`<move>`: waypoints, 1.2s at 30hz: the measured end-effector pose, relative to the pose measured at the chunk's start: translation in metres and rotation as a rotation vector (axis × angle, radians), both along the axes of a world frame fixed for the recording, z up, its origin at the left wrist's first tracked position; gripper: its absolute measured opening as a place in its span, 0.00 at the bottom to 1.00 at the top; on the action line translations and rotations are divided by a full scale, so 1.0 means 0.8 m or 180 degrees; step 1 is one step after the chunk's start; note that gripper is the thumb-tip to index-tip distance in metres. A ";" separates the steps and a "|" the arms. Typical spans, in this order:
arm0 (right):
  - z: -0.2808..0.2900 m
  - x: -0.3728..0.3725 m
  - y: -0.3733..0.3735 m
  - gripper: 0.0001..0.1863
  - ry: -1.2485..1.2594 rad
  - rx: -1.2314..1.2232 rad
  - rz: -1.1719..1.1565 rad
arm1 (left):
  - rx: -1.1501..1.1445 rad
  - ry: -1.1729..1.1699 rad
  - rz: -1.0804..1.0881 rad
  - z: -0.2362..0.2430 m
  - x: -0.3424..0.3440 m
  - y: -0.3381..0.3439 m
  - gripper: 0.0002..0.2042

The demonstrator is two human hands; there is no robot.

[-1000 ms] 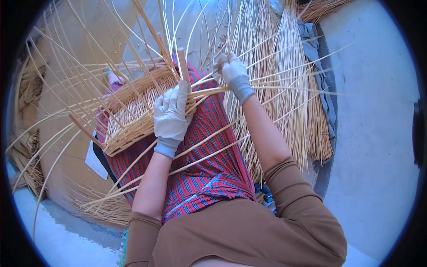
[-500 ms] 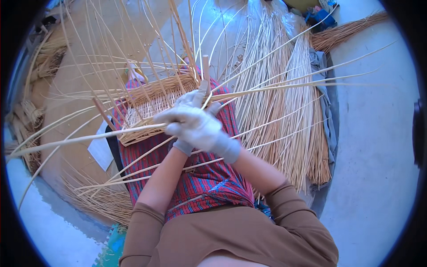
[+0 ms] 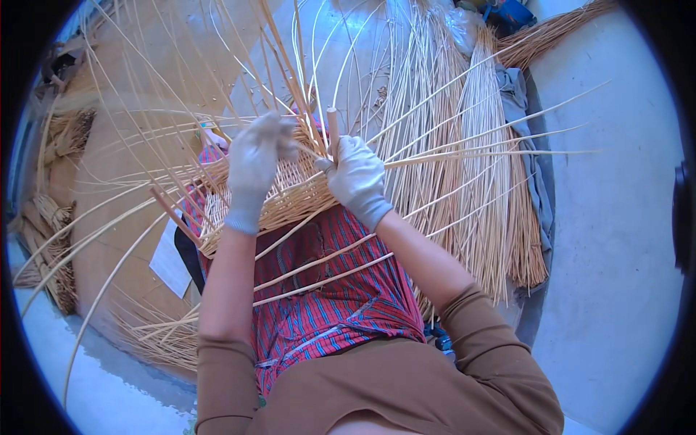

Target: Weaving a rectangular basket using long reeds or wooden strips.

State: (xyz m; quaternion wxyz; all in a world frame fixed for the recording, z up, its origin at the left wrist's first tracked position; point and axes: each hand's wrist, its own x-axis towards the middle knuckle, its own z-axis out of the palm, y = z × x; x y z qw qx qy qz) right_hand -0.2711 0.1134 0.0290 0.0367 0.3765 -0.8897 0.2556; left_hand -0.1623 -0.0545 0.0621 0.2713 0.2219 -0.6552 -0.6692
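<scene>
A half-woven wicker basket [image 3: 261,210] with long loose strands rests on striped red and blue cloth [image 3: 326,297] over my lap. My left hand [image 3: 254,161], in a pale glove with grey cuff, is raised over the basket's middle, fingers closed around a pale willow strand [image 3: 308,152]. At the basket's right corner, my right hand [image 3: 354,177], similarly gloved, grips around the base of an upright wooden corner post [image 3: 333,125], where strands cross; its fingertips are partly hidden. A second, reddish stick [image 3: 176,216] leans out from the left corner.
Long bundles of pale rods [image 3: 471,203] lie on grey cloth [image 3: 536,188] at the right, darker bundles [image 3: 551,40] behind. More bundles [image 3: 51,254] lie at the left, with a white sheet [image 3: 170,257] beside my lap. A blue container [image 3: 507,14] is at the top right.
My left hand has risen from the near edge to above the basket. My right hand went across leftward over the left one, then returned right to the corner post, lower than a second ago.
</scene>
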 end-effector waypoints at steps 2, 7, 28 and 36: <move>-0.005 0.004 -0.008 0.17 0.0104 0.0079 -0.0164 | -0.0258 -0.0157 -0.0376 0.022 -0.056 -0.007 0.25; 0.021 -0.006 -0.026 0.17 -0.0154 0.0528 -0.0417 | -0.2178 -0.0366 0.0332 0.047 -0.104 0.015 0.25; 0.017 0.223 0.036 0.22 -0.3025 0.0260 0.2200 | -0.2224 -0.2180 0.0744 -0.035 0.380 0.080 0.09; 0.056 0.205 0.027 0.33 -0.5048 -0.1799 0.1034 | -0.2409 -0.1376 0.2348 -0.044 0.352 0.051 0.16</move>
